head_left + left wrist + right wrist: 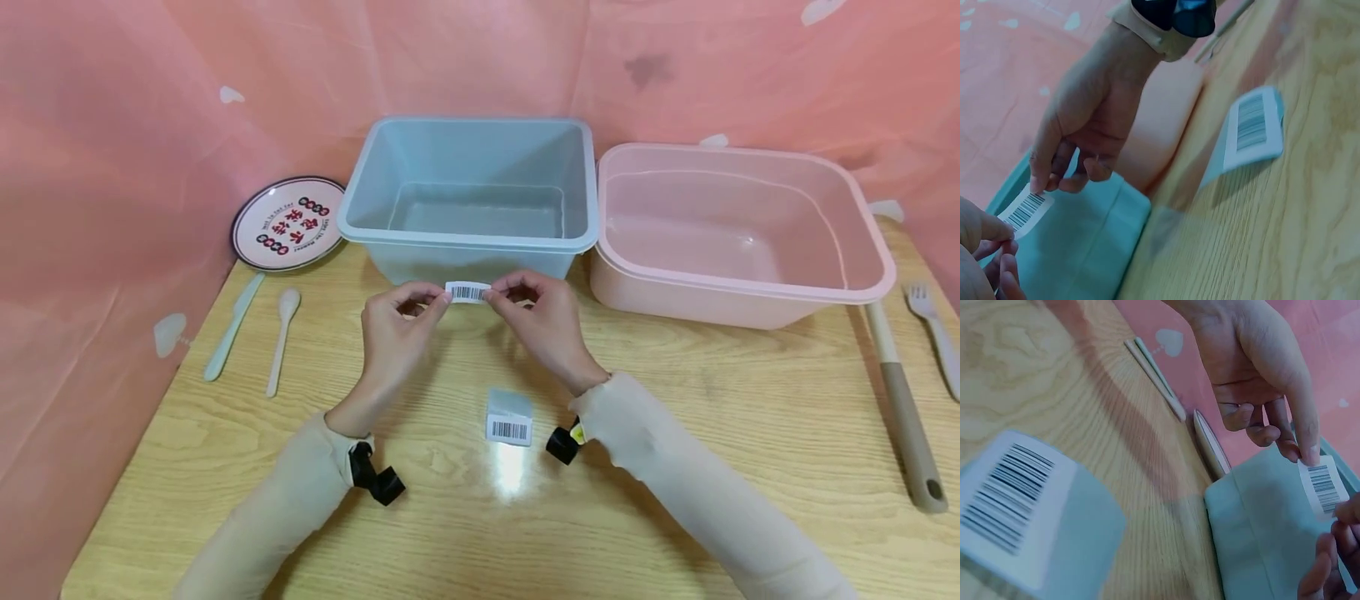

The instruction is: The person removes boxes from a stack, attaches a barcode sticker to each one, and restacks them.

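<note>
A white barcode sticker [468, 292] is stretched between both hands, in front of the blue-grey bin [472, 243]. My left hand [399, 327] pinches its left end between thumb and finger; my right hand [542, 323] pinches the right end. In the left wrist view the sticker [1024, 214] curves slightly, close to the bin's front wall [1094, 231]. On the table between the forearms lies a second barcode sticker [509, 429] on a pale backing sheet [510, 402], whose edge curls up in the right wrist view.
Right of the blue-grey bin stands a pink bin [738, 292]. A plate [288, 223] leans at the back left, near a pale green knife [234, 327] and a spoon [282, 342]. A long-handled utensil [906, 417] and a fork [932, 325] lie at the far right.
</note>
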A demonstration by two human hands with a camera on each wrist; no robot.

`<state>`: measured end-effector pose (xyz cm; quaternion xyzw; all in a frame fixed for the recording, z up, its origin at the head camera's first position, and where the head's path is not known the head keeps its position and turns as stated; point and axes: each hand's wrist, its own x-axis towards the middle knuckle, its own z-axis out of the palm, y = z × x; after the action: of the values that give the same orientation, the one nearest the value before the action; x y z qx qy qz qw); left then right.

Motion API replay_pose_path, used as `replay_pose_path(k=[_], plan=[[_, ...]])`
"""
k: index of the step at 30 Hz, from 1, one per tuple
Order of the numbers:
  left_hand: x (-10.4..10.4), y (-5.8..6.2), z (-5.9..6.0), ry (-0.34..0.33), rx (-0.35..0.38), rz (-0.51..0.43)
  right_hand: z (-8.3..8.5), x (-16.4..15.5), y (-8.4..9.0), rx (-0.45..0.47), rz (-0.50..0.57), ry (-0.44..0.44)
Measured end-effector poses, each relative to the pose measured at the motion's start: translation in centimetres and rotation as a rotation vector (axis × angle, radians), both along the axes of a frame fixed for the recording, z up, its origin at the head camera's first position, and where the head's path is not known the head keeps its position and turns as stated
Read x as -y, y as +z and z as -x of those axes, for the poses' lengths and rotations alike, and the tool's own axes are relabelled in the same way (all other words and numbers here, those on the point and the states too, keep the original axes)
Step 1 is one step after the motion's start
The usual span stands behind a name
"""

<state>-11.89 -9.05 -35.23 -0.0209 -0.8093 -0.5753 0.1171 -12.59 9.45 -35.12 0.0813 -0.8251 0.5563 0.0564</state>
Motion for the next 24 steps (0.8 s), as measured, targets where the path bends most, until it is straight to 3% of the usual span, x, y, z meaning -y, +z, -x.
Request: replay_pose_path(k=[8, 24], plan=[[-0.1, -0.8, 1.9, 0.111, 0.034, 0.02, 1.6, 1.2, -0.4, -0.073, -0.122, -0.112], [-0.2, -1.9, 3.1, 0.168, 0.03, 0.005, 2.4, 2.2, -0.7, -0.111, -0.201, -0.174]])
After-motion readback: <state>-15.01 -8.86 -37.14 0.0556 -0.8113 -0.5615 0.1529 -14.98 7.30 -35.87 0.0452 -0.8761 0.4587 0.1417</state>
